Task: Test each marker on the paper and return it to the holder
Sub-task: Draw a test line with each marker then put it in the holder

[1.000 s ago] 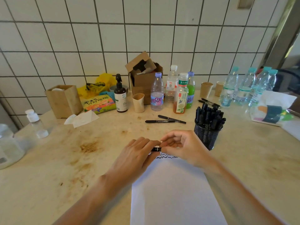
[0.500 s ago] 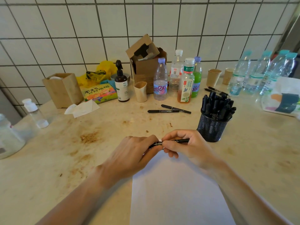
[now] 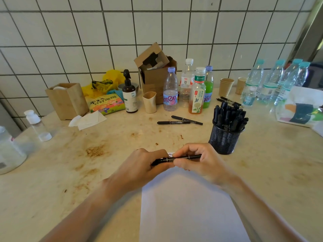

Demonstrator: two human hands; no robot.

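Marker [image 3: 176,159]: black, lying roughly level, held by both our hands just above the far edge of the paper; cap seems on at both ends, tho the left end is hidden in our palm.
Left hand [image 3: 141,169]: fingers curled round the marker's left end, clamped on it.
Right hand [image 3: 197,165]: fingers [image 3: 185,151] and thumb pinch the marker's mid/right part; right tip sticks out past the knuckles toward the holder.
Paper [image 3: 188,206]: white sheet on the tabletop [image 3: 52,172] btwn our forearms; a bit of black scribble shows at its top edge, mostly hidden behind our hands.
Holder [image 3: 224,138]: black mesh cup, upright, just right of and beyond our right hand, packed w/ black markers.
Loose markers [image 3: 180,121]: two black ones lying on the tabletop beyond our hands, ends close or touching, can't tell which.
Pens [image 3: 229,101]: a few more lying behind the holder.
Bottles [image 3: 187,89]: cluster near the tiled wall, beside a cardboard box [image 3: 155,75].
Tabletop: pale stone, brown stains left of our hands.
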